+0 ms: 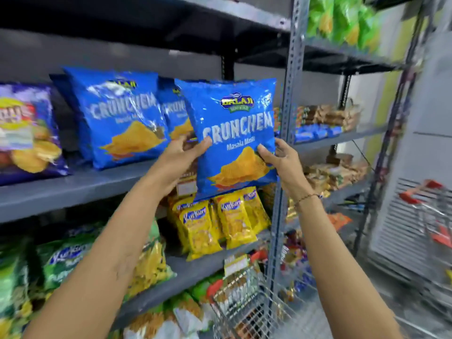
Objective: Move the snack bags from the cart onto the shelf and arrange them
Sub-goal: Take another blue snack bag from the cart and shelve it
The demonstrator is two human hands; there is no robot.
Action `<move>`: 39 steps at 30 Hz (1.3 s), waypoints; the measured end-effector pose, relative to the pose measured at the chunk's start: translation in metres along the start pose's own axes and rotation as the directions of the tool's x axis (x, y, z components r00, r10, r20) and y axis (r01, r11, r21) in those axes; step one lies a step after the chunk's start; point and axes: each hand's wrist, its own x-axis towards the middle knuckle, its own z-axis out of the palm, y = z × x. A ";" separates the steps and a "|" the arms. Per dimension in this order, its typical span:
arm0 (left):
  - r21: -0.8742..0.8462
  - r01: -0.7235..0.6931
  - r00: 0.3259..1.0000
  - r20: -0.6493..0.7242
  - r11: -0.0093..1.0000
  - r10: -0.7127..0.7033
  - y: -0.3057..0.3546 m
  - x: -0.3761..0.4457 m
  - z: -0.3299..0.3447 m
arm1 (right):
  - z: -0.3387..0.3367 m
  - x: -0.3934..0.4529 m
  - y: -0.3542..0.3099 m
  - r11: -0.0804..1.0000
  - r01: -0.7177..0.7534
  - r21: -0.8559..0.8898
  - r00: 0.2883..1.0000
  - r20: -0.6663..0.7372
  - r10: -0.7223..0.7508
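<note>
I hold a blue Crunchem chip bag (232, 123) upright in both hands, in front of the right end of the grey shelf (73, 189). My left hand (182, 152) grips its left edge and my right hand (278, 155) grips its lower right edge. Two more blue Crunchem bags stand on that shelf, one (117, 118) to the left and one (175, 113) partly hidden behind the held bag. The wire cart (244, 304) sits low between my forearms.
A purple-blue chip bag (27, 133) stands at the shelf's far left. Yellow Kurkure bags (220, 221) and green bags (66, 260) fill the shelf below. A grey upright post (286, 133) divides the racks. A second cart with red handles (425, 216) stands at right.
</note>
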 end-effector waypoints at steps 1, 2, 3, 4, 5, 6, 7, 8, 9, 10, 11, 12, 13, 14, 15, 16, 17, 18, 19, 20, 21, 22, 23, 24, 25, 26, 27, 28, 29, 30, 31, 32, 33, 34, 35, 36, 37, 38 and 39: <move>0.011 -0.023 1.000 -0.014 1.000 0.023 0.007 0.006 -0.008 | 0.010 0.012 -0.004 1.000 0.021 0.014 1.000 0.012 -0.021; 0.030 -0.041 0.999 -0.031 0.999 0.042 0.013 0.012 -0.015 | 0.019 0.026 -0.003 0.998 0.050 0.033 0.999 0.016 -0.050; 0.061 -0.057 0.996 -0.060 0.997 0.061 0.018 0.018 -0.021 | 0.026 0.039 -0.003 0.997 0.065 0.040 0.998 0.013 -0.066; 0.097 -0.066 0.992 -0.098 0.993 0.075 0.021 0.026 -0.026 | 0.033 0.053 -0.001 0.996 0.073 0.058 0.997 0.015 -0.074; 0.126 -0.065 0.988 -0.133 0.990 0.082 0.024 0.032 -0.030 | 0.036 0.069 0.006 0.994 0.082 0.077 0.996 0.021 -0.084; 0.145 -0.061 0.983 -0.164 0.988 0.085 0.027 0.040 -0.033 | 0.039 0.085 0.014 0.992 0.087 0.097 0.995 0.030 -0.090; 0.160 -0.058 0.980 -0.181 0.985 0.087 0.029 0.047 -0.035 | 0.043 0.093 0.013 0.991 0.077 0.109 0.995 0.057 -0.083; 0.172 -0.052 0.979 -0.188 0.984 0.085 0.030 0.054 -0.036 | 0.048 0.098 0.010 0.992 0.059 0.110 0.995 0.079 -0.068; 0.174 -0.040 0.978 -0.195 0.984 0.074 0.031 0.061 -0.036 | 0.054 0.100 0.002 0.994 0.020 0.105 0.996 0.083 -0.029; 0.176 -0.028 0.975 -0.213 0.984 0.066 0.030 0.069 -0.037 | 0.058 0.106 0.000 0.995 -0.003 0.101 0.997 0.071 -0.004; 0.185 -0.018 0.971 -0.232 0.982 0.062 0.028 0.078 -0.038 | 0.058 0.114 0.004 0.994 -0.017 0.108 0.997 0.071 0.009; 0.195 -0.009 0.967 -0.250 0.981 0.058 0.025 0.087 -0.038 | 0.059 0.123 0.009 0.992 -0.019 0.121 0.996 0.089 0.009; 0.195 0.001 0.964 -0.261 0.981 0.051 0.020 0.098 -0.040 | 0.059 0.130 0.013 0.992 -0.022 0.122 0.994 0.105 0.009; 0.190 0.011 0.961 -0.273 0.982 0.042 0.014 0.109 -0.040 | 0.060 0.139 0.022 0.992 -0.018 0.126 0.993 0.115 0.004; 0.187 0.024 0.958 -0.284 0.982 0.030 0.009 0.117 -0.039 | 0.059 0.147 0.029 0.990 -0.015 0.137 0.992 0.127 -0.003; 0.188 0.042 0.955 -0.297 0.981 0.016 0.003 0.127 -0.040 | 0.058 0.156 0.038 0.989 -0.019 0.149 0.990 0.141 -0.002; 0.191 0.069 0.952 -0.306 0.979 -0.007 -0.003 0.134 -0.040 | 0.057 0.160 0.044 0.987 -0.027 0.156 0.988 0.152 0.003; 0.189 0.087 0.948 -0.317 0.978 -0.023 -0.009 0.141 -0.040 | 0.057 0.164 0.050 0.987 -0.037 0.158 0.989 0.148 0.014; 0.180 0.103 0.945 -0.325 0.978 -0.039 -0.015 0.148 -0.042 | 0.058 0.163 0.049 0.984 -0.043 0.171 0.990 0.143 0.019; 0.172 0.111 0.942 -0.333 0.979 -0.048 -0.021 0.155 -0.042 | 0.059 0.165 0.052 0.983 -0.051 0.175 0.991 0.133 0.028; 0.169 0.115 0.939 -0.339 0.979 -0.052 -0.023 0.158 -0.042 | 0.059 0.167 0.056 0.981 -0.064 0.183 0.991 0.129 0.040; 0.173 0.110 0.939 -0.342 0.979 -0.045 -0.026 0.161 -0.040 | 0.060 0.169 0.060 0.980 -0.078 0.186 0.992 0.116 0.057; 0.179 0.105 0.937 -0.348 0.978 -0.037 -0.027 0.162 -0.038 | 0.059 0.173 0.066 0.977 -0.082 0.196 0.992 0.109 0.061; 0.189 0.103 0.935 -0.354 0.977 -0.030 -0.029 0.165 -0.037 | 0.060 0.175 0.071 0.973 -0.094 0.209 0.992 0.108 0.072; 0.194 0.106 0.933 -0.359 0.975 -0.030 -0.030 0.166 -0.035 | 0.059 0.177 0.074 0.972 -0.100 0.212 0.990 0.114 0.077; 0.197 0.108 0.931 -0.364 0.974 -0.029 -0.032 0.169 -0.036 | 0.060 0.179 0.076 0.972 -0.105 0.212 0.990 0.116 0.081; 0.202 0.109 0.928 -0.371 0.973 -0.027 -0.033 0.172 -0.036 | 0.060 0.181 0.077 0.973 -0.096 0.208 0.990 0.117 0.073; 0.206 0.109 0.927 -0.374 0.972 -0.025 -0.034 0.174 -0.037 | 0.061 0.182 0.078 0.974 -0.099 0.203 0.991 0.109 0.078; 0.205 0.109 0.927 -0.373 0.973 -0.025 -0.035 0.176 -0.038 | 0.061 0.185 0.079 0.974 -0.104 0.204 0.991 0.104 0.084; 0.204 0.104 0.928 -0.371 0.974 -0.021 -0.037 0.177 -0.039 | 0.062 0.188 0.080 0.972 -0.108 0.209 0.992 0.093 0.090; 0.201 0.099 0.929 -0.370 0.975 -0.018 -0.036 0.177 -0.038 | 0.062 0.188 0.079 0.972 -0.101 0.213 0.992 0.089 0.084; 0.208 0.097 0.929 -0.369 0.973 -0.013 -0.038 0.177 -0.037 | 0.063 0.189 0.080 0.974 -0.101 0.202 0.993 0.083 0.086; 0.241 0.103 0.928 -0.373 0.965 -0.006 -0.039 0.176 -0.035 | 0.063 0.189 0.081 0.976 -0.098 0.193 0.993 0.083 0.084; 0.295 0.116 0.925 -0.380 0.948 0.005 -0.042 0.176 -0.035 | 0.063 0.189 0.082 0.979 -0.099 0.178 0.993 0.080 0.086; 0.355 0.136 0.921 -0.388 0.925 0.014 -0.043 0.175 -0.033 | 0.064 0.188 0.082 0.982 -0.094 0.161 0.994 0.072 0.083; 0.410 0.155 0.919 -0.394 0.899 0.021 -0.044 0.173 -0.032 | 0.064 0.187 0.083 0.987 -0.090 0.137 0.995 0.056 0.082; 0.460 0.173 0.917 -0.397 0.871 0.028 -0.044 0.170 -0.031 | 0.064 0.187 0.084 0.990 -0.083 0.111 0.996 0.044 0.079; 0.510 0.187 0.915 -0.402 0.839 0.041 -0.044 0.169 -0.029 | 0.064 0.187 0.085 0.993 -0.087 0.081 0.996 0.038 0.084; 0.569 0.201 0.909 -0.411 0.798 0.064 -0.043 0.166 -0.027 | 0.063 0.186 0.086 0.995 -0.084 0.052 0.996 0.028 0.082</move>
